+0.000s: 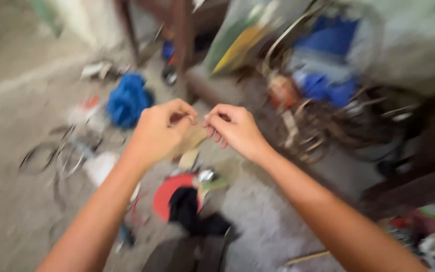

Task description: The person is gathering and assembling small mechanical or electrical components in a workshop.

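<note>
No packages, labels or screens (all blurred).

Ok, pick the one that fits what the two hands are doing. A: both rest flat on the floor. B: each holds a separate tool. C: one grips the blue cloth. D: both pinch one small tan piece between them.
D: the left hand and right hand meet on one small tan piece, above the floor, with the blue cloth lying apart behind them.

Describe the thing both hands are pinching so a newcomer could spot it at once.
Start at the two forearms meeting mid-picture. Between the left hand and right hand sits a small tan flat piece, blurred, perhaps cardboard. Unlike the blue cloth bundle and red disc on the floor, it is held up.
</note>
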